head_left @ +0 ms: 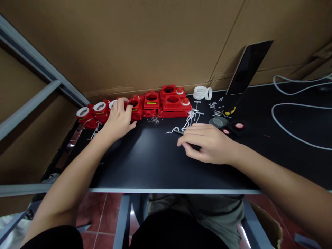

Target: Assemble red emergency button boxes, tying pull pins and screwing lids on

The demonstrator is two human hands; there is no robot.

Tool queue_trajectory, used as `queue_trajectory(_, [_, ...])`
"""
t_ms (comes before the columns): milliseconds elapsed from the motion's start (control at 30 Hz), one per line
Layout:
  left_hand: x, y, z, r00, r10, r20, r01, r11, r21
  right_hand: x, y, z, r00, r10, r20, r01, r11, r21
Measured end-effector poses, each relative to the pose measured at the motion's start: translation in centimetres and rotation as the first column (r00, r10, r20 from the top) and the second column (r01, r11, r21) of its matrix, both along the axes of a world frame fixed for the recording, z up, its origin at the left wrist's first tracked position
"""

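Observation:
Several red plastic housings [150,99] with round openings stand in a row at the back left of the black table. My left hand [119,119] reaches over this row, thumb and fingers apart, beside a red housing [136,103] with a dark round opening. Whether its fingertips touch a housing is hidden. White rings [83,111] sit on the housings at the left end. My right hand [207,142] is curled above the table, thumb against the fingers. A thin dark tip shows at its fingertips, but I cannot tell what it belongs to. Just beyond lie white T-shaped sticks [190,119] and a crumpled white strip [173,130].
Loose white rings [200,92] lie at the back. A clear round dish [218,121], a yellow piece [228,113] and small red-and-white discs [239,125] lie to the right. A phone [247,69] leans on the cardboard wall [160,41]. A grey cable [293,133] loops at far right.

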State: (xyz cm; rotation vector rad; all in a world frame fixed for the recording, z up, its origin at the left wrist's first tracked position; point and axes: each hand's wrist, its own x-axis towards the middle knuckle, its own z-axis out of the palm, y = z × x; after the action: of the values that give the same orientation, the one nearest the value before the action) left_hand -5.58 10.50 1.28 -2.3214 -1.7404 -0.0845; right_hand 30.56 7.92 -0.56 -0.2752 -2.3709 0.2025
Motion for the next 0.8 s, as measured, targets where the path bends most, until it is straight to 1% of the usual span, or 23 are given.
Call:
queue_trajectory(67, [-0.2,0.3,-0.4,0.999,0.027,0.028,-0.028,0.999,0.028,0.0,0.1,0.0,1.000,0.004,-0.007,-0.004,1.000,0.004])
queue_trajectory(167, [-0.8,0.6,-0.5,0.999,0.014,0.042,-0.016,0.999,0.046,0.0,0.2,0.0,1.000,-0.001,-0.007,0.001,1.000,0.016])
queue_trajectory(367, [-1.6,0.8,-0.1,1.000,-0.006,0.021,0.005,0.999,0.031,0.4,0.5,0.3,1.000,-0.017,-0.003,0.017,0.999,0.028])
queue_trajectory(467, [-1.6,0.6,0.3,0.999,-0.043,0.014,0.042,0.998,0.047,0.7,0.8,0.6,0.999,-0.042,-0.003,0.042,0.999,0.028])
queue_trajectory(667, [-0.5,-0.8,0.8,0.986,-0.164,-0.033,0.166,0.985,0.040,1.8,1.6,1.2,0.986,-0.156,-0.060,0.159,0.987,0.038])
queue_trajectory(800, [0.4,-1.8,1.0,0.971,-0.226,-0.083,0.232,0.970,0.075,2.3,1.9,1.4,0.959,-0.263,-0.108,0.264,0.965,-0.011])
